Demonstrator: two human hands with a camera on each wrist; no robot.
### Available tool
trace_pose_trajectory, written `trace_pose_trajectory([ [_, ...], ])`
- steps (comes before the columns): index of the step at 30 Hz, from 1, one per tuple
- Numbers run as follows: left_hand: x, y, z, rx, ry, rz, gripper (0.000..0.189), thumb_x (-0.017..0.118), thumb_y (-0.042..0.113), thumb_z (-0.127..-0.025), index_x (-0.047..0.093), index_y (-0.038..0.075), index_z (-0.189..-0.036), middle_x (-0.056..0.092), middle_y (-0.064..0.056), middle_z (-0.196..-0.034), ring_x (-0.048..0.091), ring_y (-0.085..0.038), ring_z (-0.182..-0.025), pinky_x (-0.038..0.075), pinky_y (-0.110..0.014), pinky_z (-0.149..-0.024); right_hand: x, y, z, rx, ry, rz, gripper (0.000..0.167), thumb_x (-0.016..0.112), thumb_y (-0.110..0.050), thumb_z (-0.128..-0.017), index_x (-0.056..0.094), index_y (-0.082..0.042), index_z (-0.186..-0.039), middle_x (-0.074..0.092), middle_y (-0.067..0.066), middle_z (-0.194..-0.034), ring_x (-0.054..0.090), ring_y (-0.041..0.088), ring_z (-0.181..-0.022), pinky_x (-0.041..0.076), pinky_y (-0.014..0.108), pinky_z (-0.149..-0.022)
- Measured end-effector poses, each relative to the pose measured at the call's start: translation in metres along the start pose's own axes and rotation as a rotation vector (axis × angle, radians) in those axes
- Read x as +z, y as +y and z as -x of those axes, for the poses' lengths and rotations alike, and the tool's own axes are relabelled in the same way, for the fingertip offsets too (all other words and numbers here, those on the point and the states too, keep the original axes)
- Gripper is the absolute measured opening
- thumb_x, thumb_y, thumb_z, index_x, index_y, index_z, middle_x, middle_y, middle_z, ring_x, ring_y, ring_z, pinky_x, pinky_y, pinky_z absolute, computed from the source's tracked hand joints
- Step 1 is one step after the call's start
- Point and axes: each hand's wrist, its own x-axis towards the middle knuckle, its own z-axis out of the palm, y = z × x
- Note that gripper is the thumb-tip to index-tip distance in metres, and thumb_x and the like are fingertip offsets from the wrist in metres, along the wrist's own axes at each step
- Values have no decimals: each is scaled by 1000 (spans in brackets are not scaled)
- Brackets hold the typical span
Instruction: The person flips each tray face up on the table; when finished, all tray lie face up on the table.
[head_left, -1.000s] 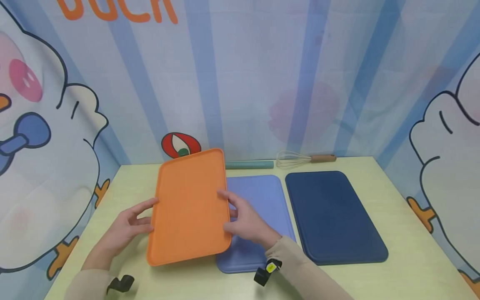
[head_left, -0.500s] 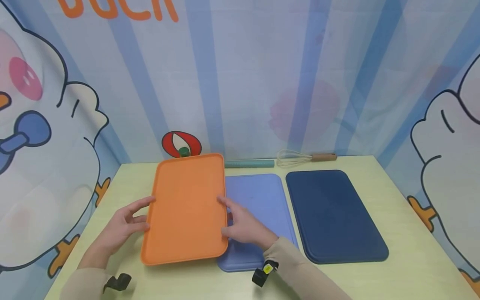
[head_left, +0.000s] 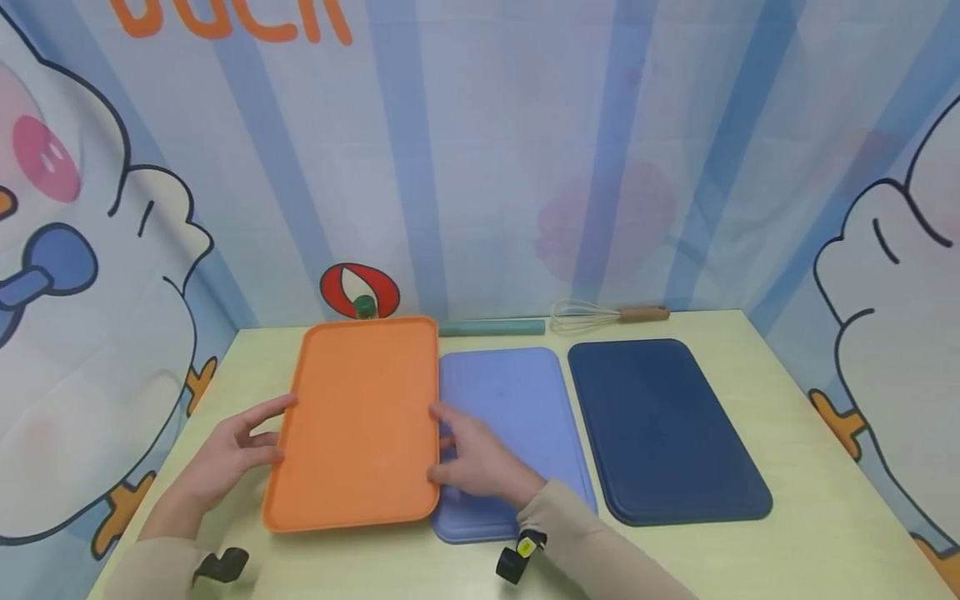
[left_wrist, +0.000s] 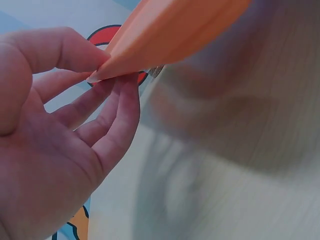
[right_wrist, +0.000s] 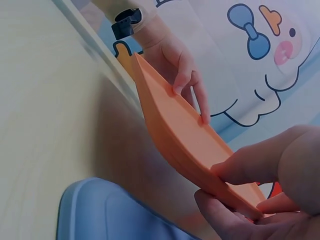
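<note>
"What's on your end?"

"I have the orange tray point(head_left: 360, 425) held up over the left part of the table point(head_left: 817, 483), tilted, its hollow side toward my head view."

"How are the fingers?"

"Both sets clamped on it. The left hand point(head_left: 217, 454) pinches the left long edge, thumb and fingertips on opposite faces. The right hand point(head_left: 480, 454) grips the right edge — thumb on the inner face, a finger beneath."

"And around it?"

"I see a periwinkle tray point(head_left: 517, 417) flat beside it, partly hidden behind its edge and the right hand, then a navy tray point(head_left: 667, 429) further right. Behind those lie a teal bar point(head_left: 491, 327) and a wooden-handled whisk point(head_left: 607, 315) — near each other along the back."
</note>
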Motion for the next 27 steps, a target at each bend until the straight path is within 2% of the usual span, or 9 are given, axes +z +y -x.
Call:
trace_pose_trajectory([
  [9,-7,-3,3,-19,1,-15,75,69,1,-98,34,5,-164,32,-12,-167,71,-11,-108,61,-30,-86,10,-4,-3,-16,-16,37,94,81,2,-83,30,7,-161,36,22,-166,66,33,-124,58,28,-90],
  [12,-9,-4,4,-28,5,-26,75,69,1,-98,33,6,-164,28,-17,-169,71,-11,-108,60,-29,-86,13,-4,-4,4,-23,23,94,82,2,-83,31,6,-161,40,23,-163,66,32,-123,58,24,-87],
  [17,-12,-6,4,-39,5,-33,75,67,-1,-97,33,5,-164,22,-25,-170,71,-8,-109,60,-28,-87,19,-4,-6,4,-9,30,91,82,3,-83,33,7,-160,54,23,-148,68,28,-115,58,21,-81],
  [21,-14,-9,4,-50,2,-32,75,67,-1,-97,33,3,-164,20,-28,-169,69,-2,-112,60,-28,-88,23,-3,-7,-2,11,58,88,83,3,-83,37,8,-157,58,24,-143,70,27,-113,58,22,-83],
  [27,-16,-15,3,-67,-4,-38,74,66,-1,-97,33,1,-163,20,-29,-170,65,4,-114,60,-29,-88,29,-4,-10,17,15,69,84,82,3,-84,39,9,-156,56,23,-146,69,27,-118,58,23,-90],
])
